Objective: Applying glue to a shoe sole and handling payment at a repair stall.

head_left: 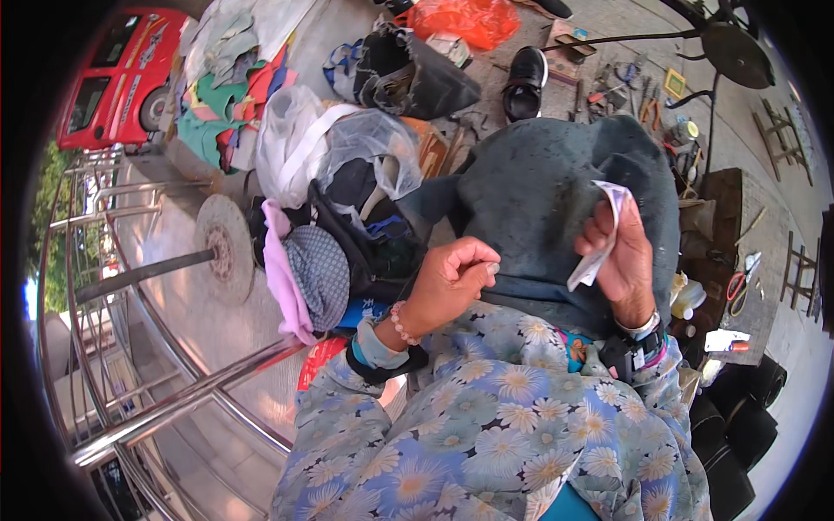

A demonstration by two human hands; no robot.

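From the head view, we find the right hand's (627,259) grip clamped on a folded paper slip (594,263) above the dark lap cloth (539,191). The left hand's (450,280) fingertips meet; contents, we cannot tell. We advise light, steady finger pressure, avoiding tears.

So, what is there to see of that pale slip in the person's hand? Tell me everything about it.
The slip is thin, narrow and whitish with a purple tinge, and looks like paper. It seems folded or bent: its top end turns to the left, and its lower end slants down and left. The right hand grips it between thumb and fingers, over the dark cloth on the lap. The left hand is apart from it. Any markings are too small to tell.
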